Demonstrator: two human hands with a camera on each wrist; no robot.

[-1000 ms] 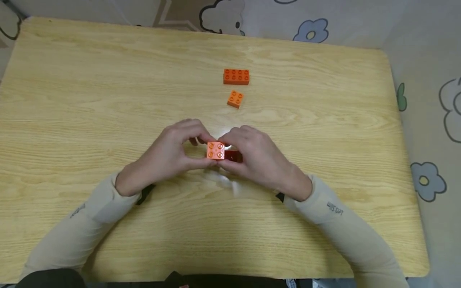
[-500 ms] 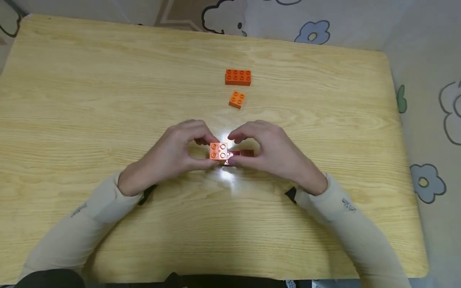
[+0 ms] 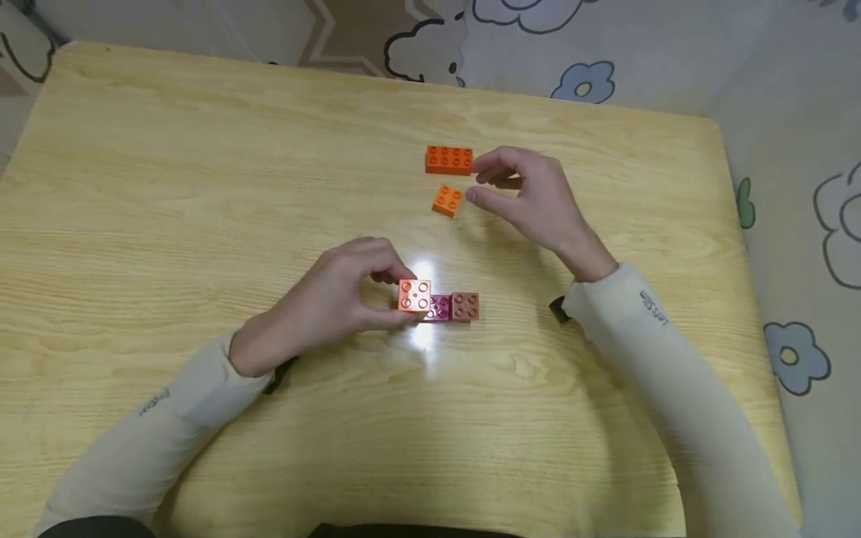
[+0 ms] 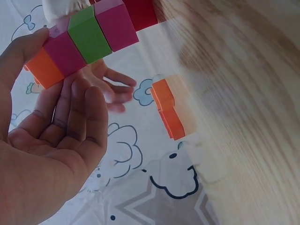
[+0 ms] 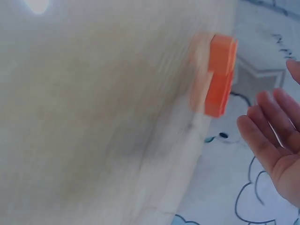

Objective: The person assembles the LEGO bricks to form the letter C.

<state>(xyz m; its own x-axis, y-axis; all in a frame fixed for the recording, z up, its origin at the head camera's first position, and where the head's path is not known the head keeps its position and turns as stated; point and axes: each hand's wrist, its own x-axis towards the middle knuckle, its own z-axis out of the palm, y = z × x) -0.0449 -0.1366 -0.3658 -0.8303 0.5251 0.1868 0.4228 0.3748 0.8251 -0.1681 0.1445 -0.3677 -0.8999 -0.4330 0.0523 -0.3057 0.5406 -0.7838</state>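
Note:
A tower of building bricks stands before me, its top an orange brick [image 3: 414, 296] with a square of studs. Below it, the left wrist view shows a magenta brick [image 4: 70, 54], a green brick [image 4: 90, 35], another magenta brick [image 4: 116, 26] and a red brick [image 4: 144, 14]. My left hand [image 3: 336, 291] pinches the tower near its top between thumb and fingers. Holding nothing, my right hand [image 3: 528, 190] hovers with thumb and fingers apart beside a small orange brick [image 3: 447, 201] and a longer red-orange brick [image 3: 449, 160], fingertips close to both.
From the tower's foot, a magenta studded part [image 3: 440, 307] and a reddish-brown studded part [image 3: 465, 306] stick out to the right. The wooden table [image 3: 202, 187] meets a patterned wall [image 3: 646, 60] at the back and right.
My right hand has let go of the tower and moved forward and right to the two loose bricks. My left hand keeps its pinch on the tower.

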